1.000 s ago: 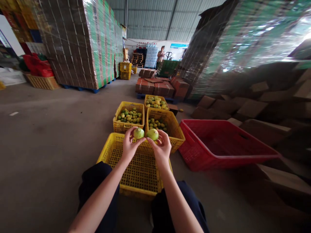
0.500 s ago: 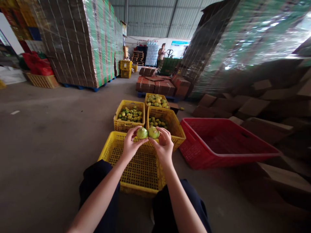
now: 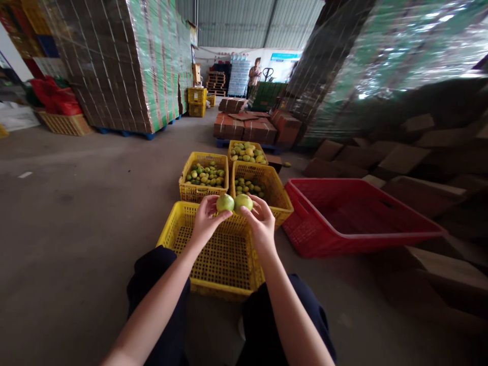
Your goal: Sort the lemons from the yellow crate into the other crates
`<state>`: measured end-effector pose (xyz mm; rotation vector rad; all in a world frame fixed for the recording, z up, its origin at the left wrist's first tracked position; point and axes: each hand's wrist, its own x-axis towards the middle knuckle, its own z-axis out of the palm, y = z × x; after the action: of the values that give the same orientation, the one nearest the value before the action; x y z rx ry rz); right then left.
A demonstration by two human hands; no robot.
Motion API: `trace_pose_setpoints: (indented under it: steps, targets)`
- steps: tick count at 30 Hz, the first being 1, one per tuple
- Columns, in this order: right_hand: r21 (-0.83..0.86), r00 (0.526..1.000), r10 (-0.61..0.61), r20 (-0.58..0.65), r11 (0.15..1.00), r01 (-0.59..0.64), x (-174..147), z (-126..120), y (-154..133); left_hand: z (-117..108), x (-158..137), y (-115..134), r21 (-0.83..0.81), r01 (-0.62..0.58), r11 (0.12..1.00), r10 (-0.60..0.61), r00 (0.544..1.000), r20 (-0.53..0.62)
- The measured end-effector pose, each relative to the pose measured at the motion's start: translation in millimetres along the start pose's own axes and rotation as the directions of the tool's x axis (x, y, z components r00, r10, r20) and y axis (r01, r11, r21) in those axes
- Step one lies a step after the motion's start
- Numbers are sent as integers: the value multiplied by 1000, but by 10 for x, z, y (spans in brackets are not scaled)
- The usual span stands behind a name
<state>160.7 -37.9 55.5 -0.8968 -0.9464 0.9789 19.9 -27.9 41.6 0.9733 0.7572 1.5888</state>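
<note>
My left hand [image 3: 207,219] pinches a green-yellow lemon [image 3: 225,203] between thumb and fingers. A second lemon [image 3: 243,202], of much the same colour, is gripped by my right hand [image 3: 262,221]. The two lemons are side by side, touching or nearly so, above a yellow plastic crate [image 3: 171,226] between my knees. Its perforated floor shows, with no fruit on the visible part. Just beyond my hands stand a crate of lemons on the left [image 3: 204,192], a partly filled crate on the right [image 3: 280,195] and a fuller crate [image 3: 233,146] behind them.
A large red plastic tub [image 3: 301,223] stands at the right, beside cardboard pieces [image 3: 404,158]. Flattened cartons lie on a blue pallet [image 3: 224,144] ahead. Tall wrapped stacks [image 3: 160,71] rise on both sides. A person [image 3: 254,76] stands far back near a pallet jack [image 3: 268,74].
Both lemons have been turned in my fingers, so the pale stem ends seen earlier no longer face me. The view has tilted slightly down.
</note>
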Motion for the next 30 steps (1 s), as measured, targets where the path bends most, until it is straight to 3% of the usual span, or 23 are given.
trace_pose_setpoints:
  steps: [2,4,6,10,13,17,20,23,25,30]
  targets:
    - [92,994,112,-13,990,-110,21,-1,22,-20,32,15,-77,195,978,-194,981,24]
    - [214,973,232,-2,950,-226,50,5,77,-33,50,29,-134,368,920,-362,930,65]
    - [320,943,333,-22,896,-309,72,24,147,-31,50,31,-165,465,870,-454,885,103]
    - [400,882,465,-73,824,-401,61,99,230,3,31,-11,-232,483,844,-491,871,28]
    - [421,832,553,-52,767,-484,29,154,192,26,33,-25,-323,472,820,-513,857,-51]
    - [451,753,658,8,670,-590,15,166,123,52,46,28,-350,527,775,-577,815,-49]
    - [432,751,659,50,663,-611,22,154,137,69,45,55,-266,578,771,-611,790,-54]
    - [437,763,646,0,687,-581,24,160,174,74,40,41,-247,558,792,-584,811,-37]
    - [443,744,668,-34,677,-588,18,168,184,65,43,25,-267,543,796,-572,819,-38]
    - [452,705,708,-33,640,-622,7,160,187,20,82,1,-321,590,741,-636,770,-54]
